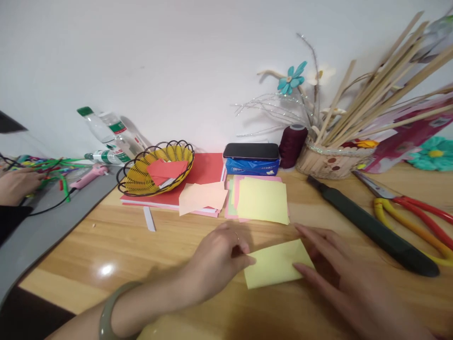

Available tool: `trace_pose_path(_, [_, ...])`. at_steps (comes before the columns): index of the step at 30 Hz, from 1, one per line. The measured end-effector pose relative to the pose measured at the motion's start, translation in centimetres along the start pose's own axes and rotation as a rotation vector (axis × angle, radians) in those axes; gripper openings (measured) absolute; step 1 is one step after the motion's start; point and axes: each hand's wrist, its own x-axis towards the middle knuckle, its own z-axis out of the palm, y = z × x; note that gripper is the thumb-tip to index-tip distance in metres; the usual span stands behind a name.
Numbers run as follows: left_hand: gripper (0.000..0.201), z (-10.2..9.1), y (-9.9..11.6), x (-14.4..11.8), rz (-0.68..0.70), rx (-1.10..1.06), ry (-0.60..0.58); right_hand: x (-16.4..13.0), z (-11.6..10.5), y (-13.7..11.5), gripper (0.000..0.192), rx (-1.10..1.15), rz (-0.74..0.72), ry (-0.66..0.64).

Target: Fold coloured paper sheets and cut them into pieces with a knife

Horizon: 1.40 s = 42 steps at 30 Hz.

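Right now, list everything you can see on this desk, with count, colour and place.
folded sheet: one, yellow, front centre, under both hands
paper stack: one, yellow on pink, behind the sheet
basket: one, yellow wire, holds red paper, left
red pad: one, under the basket
tissue pack: one, blue, phone on top
thread spool: one, maroon, back
stick basket: one, tan, back right
knife: one, black, right
scissors: one, red and yellow, far right
bottles: three, clear, back left
other person's hand: one, far left
left hand: pinching the sheet's left edge
right hand: flat on the sheet's right edge
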Motion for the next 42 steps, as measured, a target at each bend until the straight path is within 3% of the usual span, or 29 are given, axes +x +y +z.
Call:
trace_pose_path(2, [0.012,0.4,-0.3,0.0,-0.071,-0.134,0.023,1.0,-0.5,-0.7,0.05,0.151,0.128,-0.001])
trace_pose_path(5, [0.017,0.6,-0.4,0.1,-0.129,-0.351,0.038,2.6,-1.5,-1.8,0.042,0.387,0.27,-0.173])
trace_pose_path(7, [0.02,0.5,-0.3,0.4,-0.171,-0.482,0.042,3.2,-2.1,-2.3,0.043,0.467,0.343,-0.221])
trace_pose_path(14, [0.019,-0.2,0.2,1.0,-0.221,-0.711,0.079,3.3,-2.3,-2.5,0.039,0.696,0.524,-0.123])
trace_pose_path(25, [0.023,-0.2,1.0,0.6,-0.374,-0.862,0.089,3.1,-2.9,-3.1,0.043,0.658,0.532,-0.024])
trace_pose_path(42, [0.024,-0.2,1.2,0.3,-0.33,-0.786,0.137,3.2,-2.8,-2.4,0.035,0.705,0.543,-0.008])
